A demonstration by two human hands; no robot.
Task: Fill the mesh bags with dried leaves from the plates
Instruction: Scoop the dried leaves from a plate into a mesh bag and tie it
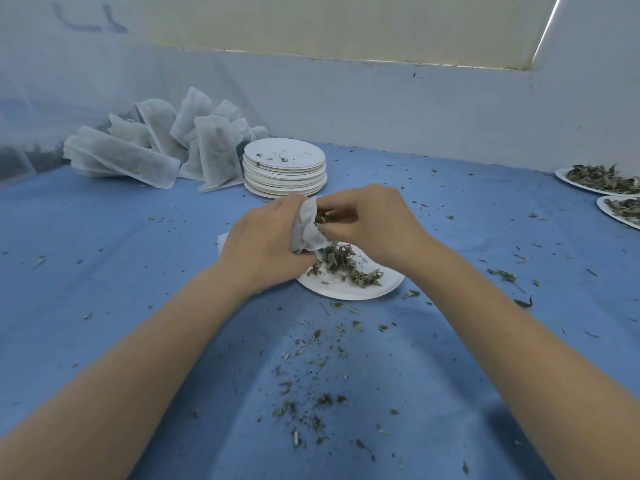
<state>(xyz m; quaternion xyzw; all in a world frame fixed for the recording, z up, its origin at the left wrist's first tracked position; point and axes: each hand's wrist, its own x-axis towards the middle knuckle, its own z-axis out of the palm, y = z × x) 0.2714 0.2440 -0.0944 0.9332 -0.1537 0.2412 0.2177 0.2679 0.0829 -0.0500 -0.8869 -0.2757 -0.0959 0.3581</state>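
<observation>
Over the near paper plate, mid-table: left hand grips a white mesh bag, fingers curled round its crumpled body, mouth turned toward the right. Right hand pinches a tuft of dried leaves at the bag's mouth, fingertips bunched together. Both hands hover just above the plate, which holds a loose heap of leaves on its left half.

Handling, judged: bag is thin, limp cloth, near weightless, collapses unless the mouth is held open. Best hold looks to be at the rim, thumb and fingers spreading the opening, not squeezing the body. Leaves are dry, brittle, very light; they crumble and scatter easily, so small pinches kept over the plate should lose less.

Looks: bag is pale, semi-sheer, creased where gripped; how full it is cannot be told, the hand covers it. Leaves are grey-green, curled, mixed with stem bits.

Elsewhere: pile of filled bags at far left, dark contents showing faintly through. Stack of used plates just beside that pile, crumbs on the top one. 2 plates with leaves at the far right edge, well apart from the hands. Blue cloth littered with leaf fragments, thickest in front of the person.
</observation>
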